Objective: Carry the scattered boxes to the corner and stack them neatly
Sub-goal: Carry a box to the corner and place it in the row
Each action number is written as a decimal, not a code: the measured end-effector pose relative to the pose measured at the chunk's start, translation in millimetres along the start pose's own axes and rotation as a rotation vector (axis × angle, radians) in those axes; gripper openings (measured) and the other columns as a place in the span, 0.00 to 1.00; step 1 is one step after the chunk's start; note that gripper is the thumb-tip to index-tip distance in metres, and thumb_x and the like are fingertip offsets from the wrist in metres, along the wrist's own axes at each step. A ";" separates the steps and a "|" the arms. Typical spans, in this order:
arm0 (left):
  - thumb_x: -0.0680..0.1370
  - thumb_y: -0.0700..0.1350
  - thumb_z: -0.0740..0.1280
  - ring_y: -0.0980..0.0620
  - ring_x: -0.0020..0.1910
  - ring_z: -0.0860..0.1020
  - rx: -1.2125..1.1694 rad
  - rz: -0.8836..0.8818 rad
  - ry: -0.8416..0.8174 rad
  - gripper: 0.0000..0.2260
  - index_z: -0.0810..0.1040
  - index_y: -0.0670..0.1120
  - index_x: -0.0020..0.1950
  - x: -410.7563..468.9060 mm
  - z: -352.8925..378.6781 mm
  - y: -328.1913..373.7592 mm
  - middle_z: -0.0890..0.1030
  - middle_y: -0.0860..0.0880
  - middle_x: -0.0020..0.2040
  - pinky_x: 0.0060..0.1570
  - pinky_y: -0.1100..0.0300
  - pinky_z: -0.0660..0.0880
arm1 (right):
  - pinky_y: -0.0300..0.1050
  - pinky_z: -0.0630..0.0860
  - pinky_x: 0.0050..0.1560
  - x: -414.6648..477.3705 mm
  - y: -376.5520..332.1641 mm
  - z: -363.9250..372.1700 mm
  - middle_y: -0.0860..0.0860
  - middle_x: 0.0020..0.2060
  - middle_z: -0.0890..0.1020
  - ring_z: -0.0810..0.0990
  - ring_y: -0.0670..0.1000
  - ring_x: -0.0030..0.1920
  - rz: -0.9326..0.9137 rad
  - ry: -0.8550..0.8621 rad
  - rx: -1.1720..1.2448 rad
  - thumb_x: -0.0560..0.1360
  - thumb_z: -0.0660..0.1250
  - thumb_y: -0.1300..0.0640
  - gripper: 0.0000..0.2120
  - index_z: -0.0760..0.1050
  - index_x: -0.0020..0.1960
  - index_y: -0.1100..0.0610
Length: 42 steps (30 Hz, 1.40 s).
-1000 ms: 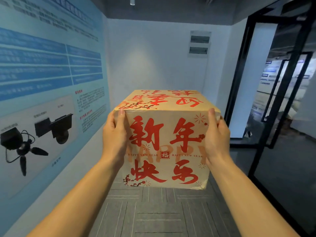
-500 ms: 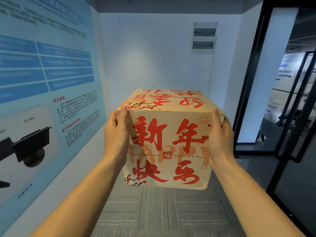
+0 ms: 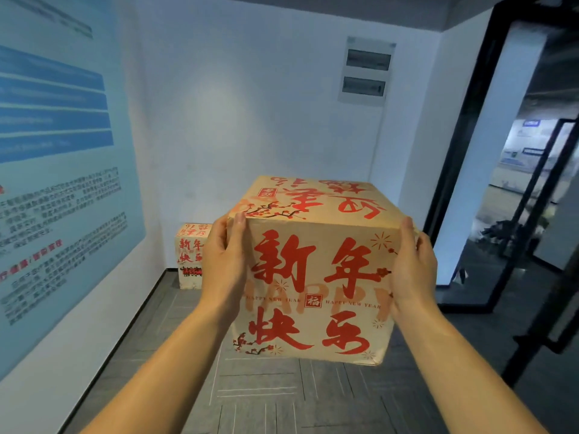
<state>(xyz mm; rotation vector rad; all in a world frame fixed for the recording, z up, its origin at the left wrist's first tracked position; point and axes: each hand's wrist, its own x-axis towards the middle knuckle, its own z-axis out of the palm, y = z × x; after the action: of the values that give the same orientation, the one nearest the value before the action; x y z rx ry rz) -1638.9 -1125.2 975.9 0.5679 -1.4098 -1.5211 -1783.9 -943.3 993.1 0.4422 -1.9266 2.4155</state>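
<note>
L hand + R hand pressed flat on opp sides of carried box, squeeze grip since no handles | box held between palms, off floor | stacked box beyond L hand (in corner, likely stack base)

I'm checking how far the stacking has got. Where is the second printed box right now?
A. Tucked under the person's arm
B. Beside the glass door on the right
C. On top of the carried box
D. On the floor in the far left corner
D: the second box stands on the floor against the back wall in the far left corner, while the carried box is held in the air between the left hand and right hand.
</note>
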 end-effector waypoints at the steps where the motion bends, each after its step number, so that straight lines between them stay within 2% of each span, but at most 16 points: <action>1: 0.83 0.64 0.60 0.54 0.52 0.87 0.000 -0.004 0.005 0.12 0.76 0.62 0.62 22.3 8.2 -9.6 0.87 0.54 0.54 0.44 0.58 0.82 | 0.54 0.83 0.48 22.7 9.0 11.1 0.50 0.51 0.86 0.87 0.52 0.50 0.001 0.002 0.001 0.83 0.58 0.34 0.14 0.75 0.58 0.42; 4: 0.83 0.64 0.60 0.53 0.53 0.87 0.014 0.005 0.027 0.14 0.76 0.60 0.64 89.6 33.8 -42.9 0.87 0.54 0.55 0.44 0.59 0.81 | 0.53 0.83 0.46 91.6 43.6 46.3 0.50 0.51 0.86 0.87 0.52 0.48 0.001 0.002 0.007 0.84 0.59 0.36 0.18 0.75 0.64 0.46; 10: 0.84 0.62 0.60 0.59 0.47 0.86 0.053 -0.009 0.068 0.11 0.77 0.61 0.62 227.6 102.6 -123.4 0.86 0.57 0.50 0.36 0.66 0.80 | 0.53 0.81 0.43 244.3 130.9 103.3 0.51 0.49 0.85 0.86 0.54 0.46 0.055 -0.038 0.024 0.85 0.58 0.40 0.15 0.74 0.63 0.47; 13: 0.83 0.62 0.60 0.56 0.49 0.86 0.084 -0.023 0.084 0.12 0.77 0.61 0.61 295.8 139.1 -154.2 0.86 0.61 0.48 0.43 0.59 0.81 | 0.51 0.80 0.43 326.8 159.1 133.6 0.51 0.50 0.85 0.85 0.54 0.47 0.047 -0.048 -0.011 0.86 0.58 0.41 0.13 0.74 0.63 0.47; 15: 0.83 0.63 0.60 0.52 0.53 0.86 0.077 -0.030 0.108 0.12 0.77 0.61 0.61 342.6 155.8 -172.3 0.86 0.59 0.50 0.50 0.51 0.82 | 0.52 0.80 0.44 375.3 174.7 159.3 0.51 0.51 0.84 0.85 0.54 0.48 0.042 -0.066 -0.026 0.86 0.56 0.41 0.12 0.73 0.63 0.45; 17: 0.83 0.63 0.60 0.50 0.57 0.84 0.077 -0.036 0.130 0.12 0.76 0.62 0.61 386.3 167.1 -188.0 0.85 0.55 0.55 0.55 0.48 0.81 | 0.57 0.82 0.48 416.5 191.2 186.4 0.51 0.51 0.84 0.85 0.55 0.50 0.053 -0.093 -0.035 0.86 0.56 0.41 0.12 0.73 0.64 0.45; 22: 0.85 0.61 0.59 0.52 0.57 0.83 0.115 -0.023 0.173 0.17 0.74 0.57 0.70 501.1 195.0 -225.0 0.84 0.53 0.58 0.46 0.56 0.77 | 0.58 0.82 0.49 514.9 234.2 257.6 0.53 0.53 0.83 0.85 0.57 0.50 0.075 -0.112 -0.025 0.87 0.56 0.44 0.12 0.72 0.64 0.47; 24: 0.85 0.60 0.59 0.53 0.58 0.82 0.118 -0.018 0.174 0.17 0.74 0.56 0.70 546.9 203.9 -247.1 0.84 0.53 0.59 0.45 0.58 0.77 | 0.57 0.82 0.48 552.0 254.5 285.7 0.53 0.52 0.83 0.85 0.57 0.50 0.086 -0.109 -0.023 0.87 0.55 0.44 0.12 0.72 0.65 0.47; 27: 0.86 0.58 0.58 0.60 0.55 0.79 0.087 -0.031 0.160 0.13 0.74 0.58 0.69 616.2 216.3 -287.7 0.80 0.60 0.56 0.44 0.61 0.75 | 0.49 0.78 0.43 605.3 291.6 326.0 0.50 0.49 0.83 0.84 0.53 0.47 0.117 -0.077 0.002 0.87 0.55 0.45 0.12 0.72 0.66 0.45; 29: 0.87 0.57 0.58 0.62 0.53 0.78 0.062 -0.054 0.130 0.10 0.72 0.61 0.67 663.7 225.9 -312.2 0.78 0.62 0.56 0.43 0.64 0.74 | 0.50 0.79 0.43 641.9 314.8 354.8 0.51 0.50 0.83 0.84 0.54 0.48 0.133 -0.063 -0.008 0.87 0.55 0.46 0.11 0.73 0.65 0.43; 33: 0.87 0.56 0.59 0.58 0.56 0.80 0.035 -0.126 0.068 0.05 0.73 0.64 0.60 757.7 251.3 -354.2 0.80 0.58 0.58 0.46 0.61 0.77 | 0.53 0.81 0.44 717.6 351.0 404.4 0.53 0.52 0.83 0.84 0.56 0.49 0.130 -0.018 -0.093 0.87 0.55 0.46 0.11 0.73 0.65 0.43; 36: 0.86 0.57 0.59 0.53 0.59 0.82 0.032 -0.175 0.054 0.09 0.74 0.62 0.65 815.8 270.6 -387.5 0.82 0.53 0.60 0.52 0.57 0.81 | 0.48 0.78 0.40 773.1 376.5 429.6 0.52 0.52 0.83 0.83 0.54 0.48 0.153 0.009 -0.135 0.87 0.55 0.48 0.13 0.73 0.67 0.48; 40: 0.87 0.55 0.58 0.61 0.52 0.82 0.085 -0.208 0.044 0.12 0.73 0.57 0.70 890.5 294.5 -430.1 0.82 0.57 0.56 0.42 0.68 0.77 | 0.45 0.76 0.35 847.7 420.8 471.7 0.57 0.54 0.83 0.84 0.58 0.49 0.187 0.020 -0.144 0.86 0.56 0.51 0.16 0.74 0.69 0.53; 42: 0.87 0.55 0.58 0.61 0.52 0.82 0.105 -0.220 0.052 0.12 0.73 0.58 0.69 930.4 303.0 -459.0 0.82 0.57 0.56 0.42 0.69 0.78 | 0.45 0.76 0.36 884.9 450.9 496.6 0.56 0.53 0.83 0.83 0.54 0.45 0.213 0.018 -0.148 0.86 0.55 0.51 0.15 0.74 0.69 0.52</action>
<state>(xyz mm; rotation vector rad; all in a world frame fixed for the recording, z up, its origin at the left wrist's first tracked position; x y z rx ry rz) -2450.5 -1828.6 855.1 0.8445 -1.4304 -1.5981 -2616.4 -1667.2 867.2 0.2189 -2.2301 2.3597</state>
